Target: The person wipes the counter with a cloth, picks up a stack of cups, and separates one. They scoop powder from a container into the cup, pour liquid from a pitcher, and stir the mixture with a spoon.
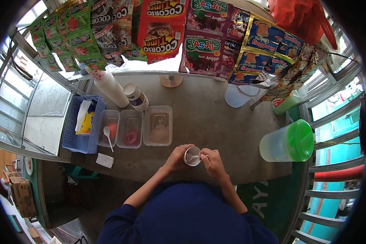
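Note:
My left hand (177, 158) is wrapped around a small paper cup (192, 162) near the front edge of the counter. A pale mixture shows inside it. In my right hand (214, 163), the fingers pinch the handle of a white spoon (196, 157) whose other end dips into the cup. Just beyond my left hand stands a clear plastic container (169, 118) with beige powder. Beside it are one with pink powder (131, 138) and one with orange powder (112, 129). Another white spoon (107, 132) lies across the orange powder's container.
A blue basket (77, 141) holds a yellow tissue pack. Behind the containers are stacked paper cups (136, 97) and a tall white cup stack (111, 88). A folded napkin (105, 160) lies front left. At right stands a green-lidded pitcher (286, 141); drink sachets (203, 44) hang above.

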The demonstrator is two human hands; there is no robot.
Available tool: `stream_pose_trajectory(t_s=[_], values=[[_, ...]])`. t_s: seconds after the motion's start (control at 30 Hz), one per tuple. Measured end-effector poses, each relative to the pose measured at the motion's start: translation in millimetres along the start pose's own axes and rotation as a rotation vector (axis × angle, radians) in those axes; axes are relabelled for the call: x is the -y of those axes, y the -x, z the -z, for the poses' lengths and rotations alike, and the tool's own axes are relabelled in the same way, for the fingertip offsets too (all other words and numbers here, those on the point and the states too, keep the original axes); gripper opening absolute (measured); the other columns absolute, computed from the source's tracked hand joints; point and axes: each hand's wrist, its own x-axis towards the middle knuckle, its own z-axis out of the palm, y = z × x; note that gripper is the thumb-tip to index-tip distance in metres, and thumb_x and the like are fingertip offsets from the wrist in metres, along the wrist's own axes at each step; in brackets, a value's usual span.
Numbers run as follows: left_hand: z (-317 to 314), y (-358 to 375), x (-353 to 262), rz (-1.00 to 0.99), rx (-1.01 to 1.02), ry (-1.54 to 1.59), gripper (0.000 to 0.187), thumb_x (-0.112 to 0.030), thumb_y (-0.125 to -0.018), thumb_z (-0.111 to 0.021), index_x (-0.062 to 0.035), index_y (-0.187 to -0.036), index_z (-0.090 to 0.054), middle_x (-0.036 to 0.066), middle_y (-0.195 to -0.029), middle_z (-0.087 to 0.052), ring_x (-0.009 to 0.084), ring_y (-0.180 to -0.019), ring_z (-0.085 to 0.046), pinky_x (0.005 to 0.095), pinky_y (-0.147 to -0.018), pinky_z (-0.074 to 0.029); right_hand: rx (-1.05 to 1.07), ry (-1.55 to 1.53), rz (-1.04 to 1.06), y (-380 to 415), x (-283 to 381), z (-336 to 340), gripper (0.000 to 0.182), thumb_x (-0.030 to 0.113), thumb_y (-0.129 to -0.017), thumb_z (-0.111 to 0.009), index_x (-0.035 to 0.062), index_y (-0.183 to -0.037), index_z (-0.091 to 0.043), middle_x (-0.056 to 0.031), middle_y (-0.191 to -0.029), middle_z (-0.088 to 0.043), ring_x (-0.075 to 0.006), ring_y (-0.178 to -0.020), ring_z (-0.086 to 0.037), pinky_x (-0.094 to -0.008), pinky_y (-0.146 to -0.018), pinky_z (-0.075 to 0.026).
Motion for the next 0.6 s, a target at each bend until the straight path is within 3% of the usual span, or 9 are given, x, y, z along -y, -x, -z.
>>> stream_pose_trajectory(t_s=[0.27, 0.37, 0.47, 0.53, 0.6], values=[[-1.8, 0.2, 2.5, -0.013, -0.003, -0.006, 0.071, -0.014, -0.056, -0.081, -0.0081, -0.119, -0.049, 0.010, -0.114, -0.057, 0.0299, -0.104, -0.056, 0.0393, -0.087, -0.044, 0.000, -0.062, -0.016, -1.1, -2.7, -1.0, 0.022, 0.021, -0.089, -0.042, 0.0061, -0.079, -0.055, -0.0068, -0.075, -0.057, -0.0230, -0.069, -0.052, -0.0343, -0.076, -0.031], [-1.3, -0.1, 0.7, 0.002, -0.011, 0.011, 0.071, -0.015, -0.056, -0.081, -0.0080, -0.119, -0.049, 0.010, -0.114, -0.057, 0.0297, -0.104, -0.056, 0.0392, -0.087, -0.044, -0.003, 0.052, 0.006, -2.0, 0.7, 0.9, 0.022, 0.020, -0.089, -0.042, 0.0061, -0.079, -0.055, -0.0067, -0.074, -0.056, -0.0231, -0.069, -0.051, -0.0341, -0.076, -0.031], [-0.7, -0.3, 0.4, 0.004, 0.003, 0.000, 0.071, -0.015, -0.056, -0.081, -0.0080, -0.119, -0.049, 0.010, -0.114, -0.057, 0.0295, -0.104, -0.056, 0.0390, -0.086, -0.045, 0.054, -0.123, -0.047, -1.3, -2.5, 1.0, 0.022, 0.020, -0.089, -0.042, 0.0062, -0.079, -0.055, -0.0066, -0.075, -0.057, -0.0230, -0.070, -0.052, -0.0343, -0.077, -0.032], [-0.9, -0.9, -0.9, -0.010, -0.016, -0.009, 0.071, -0.014, -0.056, -0.081, -0.0082, -0.119, -0.049, 0.010, -0.114, -0.057, 0.0297, -0.103, -0.056, 0.0390, -0.086, -0.045, -0.022, 0.085, -0.029, -1.5, 4.4, 1.4, 0.022, 0.020, -0.089, -0.042, 0.0063, -0.079, -0.056, -0.0067, -0.076, -0.058, -0.0227, -0.071, -0.052, -0.0344, -0.077, -0.032], [-1.6, -0.1, 0.4, 0.010, -0.009, 0.005, 0.072, -0.014, -0.056, -0.081, -0.0083, -0.119, -0.049, 0.010, -0.114, -0.057, 0.0300, -0.103, -0.056, 0.0391, -0.086, -0.045, 0.024, 0.028, -0.039, -1.4, -1.6, 2.4, 0.022, 0.020, -0.089, -0.042, 0.0062, -0.080, -0.056, -0.0068, -0.077, -0.058, -0.0228, -0.071, -0.053, -0.0346, -0.077, -0.032]])
